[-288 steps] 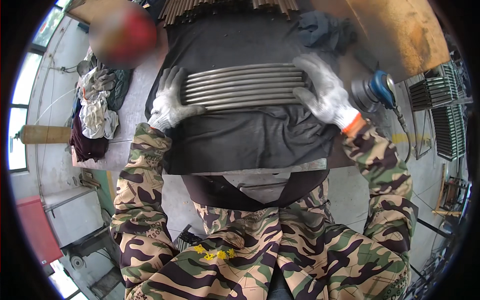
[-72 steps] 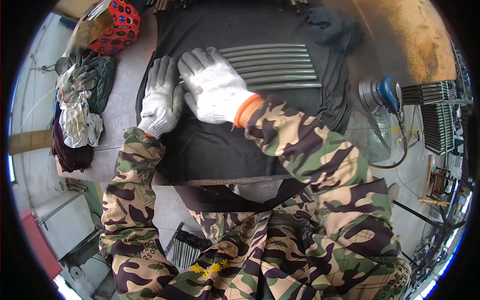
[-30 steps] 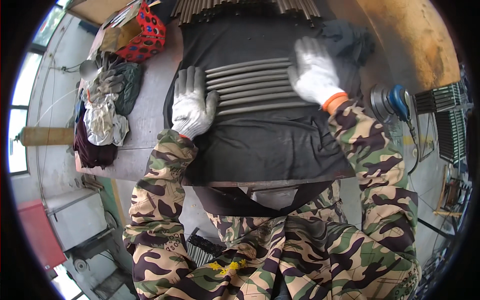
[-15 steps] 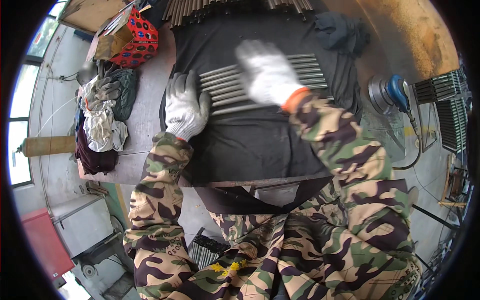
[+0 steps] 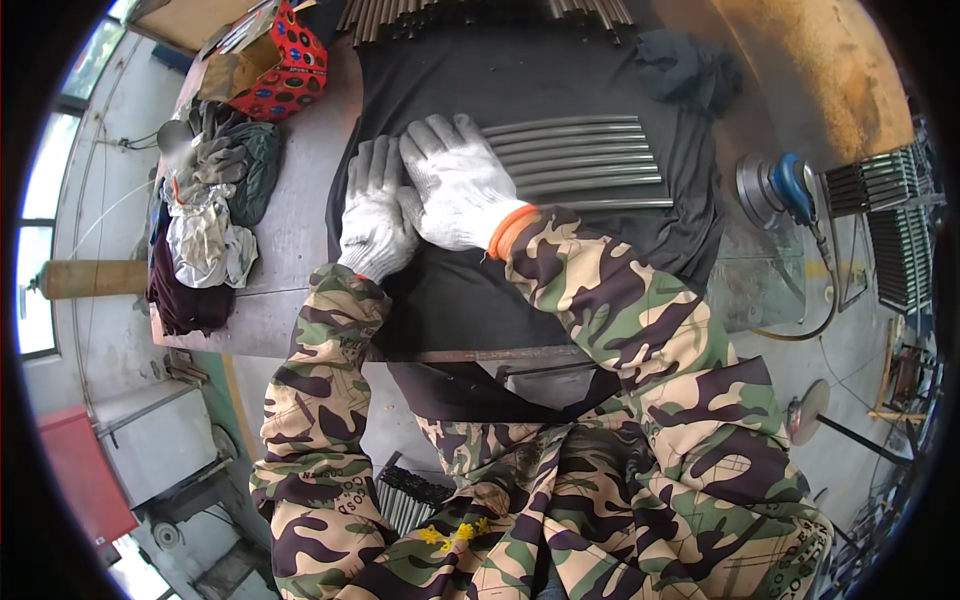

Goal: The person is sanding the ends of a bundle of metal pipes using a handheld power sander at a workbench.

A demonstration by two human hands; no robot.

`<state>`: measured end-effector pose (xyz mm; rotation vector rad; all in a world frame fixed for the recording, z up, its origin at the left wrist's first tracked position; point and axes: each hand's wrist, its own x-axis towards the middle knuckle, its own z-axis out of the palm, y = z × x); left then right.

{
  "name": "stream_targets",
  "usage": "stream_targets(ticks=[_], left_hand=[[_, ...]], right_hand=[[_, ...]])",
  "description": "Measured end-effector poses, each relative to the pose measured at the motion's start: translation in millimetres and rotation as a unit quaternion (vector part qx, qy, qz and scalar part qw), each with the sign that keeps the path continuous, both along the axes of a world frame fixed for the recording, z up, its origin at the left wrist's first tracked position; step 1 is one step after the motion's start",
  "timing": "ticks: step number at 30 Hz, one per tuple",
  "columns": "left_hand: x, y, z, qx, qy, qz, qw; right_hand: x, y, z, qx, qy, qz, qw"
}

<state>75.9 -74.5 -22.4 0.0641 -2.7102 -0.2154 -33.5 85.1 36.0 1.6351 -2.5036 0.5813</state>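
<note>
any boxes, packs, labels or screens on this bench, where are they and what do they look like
Red box: far left corner of the bench, beyond the rag pile; open-topped carton, red with dark round spots, brown inside.
Flat packs: stuck in that box, thin, grey and tan; too small to tell more.
No screens or signs in view.
Both gloved hands, left hand and right hand, rest far from the box on the metal rods.
</note>
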Motion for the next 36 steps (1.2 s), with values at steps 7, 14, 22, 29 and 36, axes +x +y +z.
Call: stream_targets(ticks=[7,14,22,29,36], left_hand=[[-17.2,14.2,26.9,-0.002,-0.017,-0.005,1.000],[-27.3,18.4,31.4,-0.023,0.034,0.008,0.999],[7.1,-5.1,0.1,-0.021,0.013,-0.022,0.999],[-2.4,16.4,42.8,0.002,-0.057,-0.014,0.998],[-6.3,13.3,19.9,-0.009,-0.006,-0.008,1.000]], right_hand=[[-66.9,92.9,16.0,0.058,0.058,-0.079,0.993],[-122.1,172.2,-11.7,-0.014,0.204,-0.159,0.966],[17.3,3.8,-7.7,0.011,0.029,-0.035,0.999],[-35.7,83.8,-10.5,-0.004,0.081,-0.042,0.996],[-110.5,212.8,-6.6,0.018,0.157,-0.086,0.984]])
